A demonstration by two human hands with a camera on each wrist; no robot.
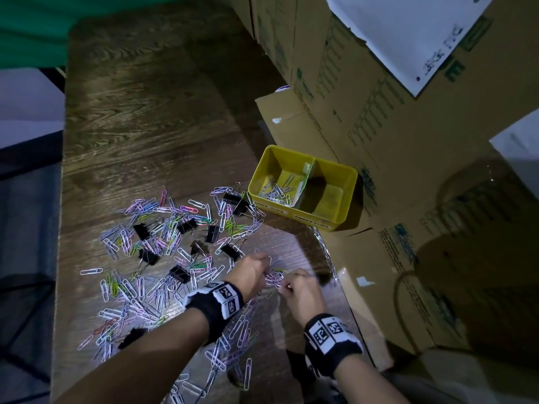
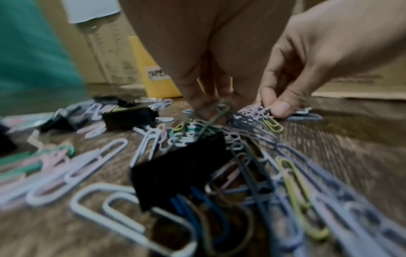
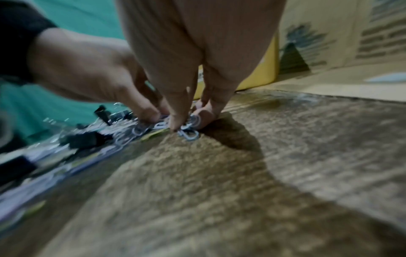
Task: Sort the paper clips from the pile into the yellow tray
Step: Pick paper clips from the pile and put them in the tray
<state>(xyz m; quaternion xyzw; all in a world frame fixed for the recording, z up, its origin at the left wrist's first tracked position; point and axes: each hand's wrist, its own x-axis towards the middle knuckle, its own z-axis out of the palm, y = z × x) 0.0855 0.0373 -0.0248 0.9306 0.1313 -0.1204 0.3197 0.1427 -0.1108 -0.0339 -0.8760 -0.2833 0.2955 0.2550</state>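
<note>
A wide pile of coloured paper clips [image 1: 163, 252] lies on the wooden table [image 1: 145, 112], mixed with black binder clips [image 1: 212, 233]. The yellow tray [image 1: 344, 182] stands at the pile's far right; its left compartment holds several paper clips [image 1: 277, 191] and its right one looks bare. At the pile's near right edge both hands meet over a small bunch of clips [image 1: 274, 277]. My left hand [image 1: 264, 268] pinches clips [image 2: 222, 107] with curled fingers. My right hand [image 1: 287, 282] pinches lilac clips [image 2: 257, 111] between thumb [image 2: 282, 107] and fingers [image 3: 175, 121].
Stacked cardboard boxes [image 1: 379, 126] wall in the table's right side right behind the tray. A flattened box [image 1: 358, 287] lies by my right wrist. Green cloth [image 1: 29, 24] hangs at the far left. The table's left edge [image 1: 59, 228] drops off to a dark floor.
</note>
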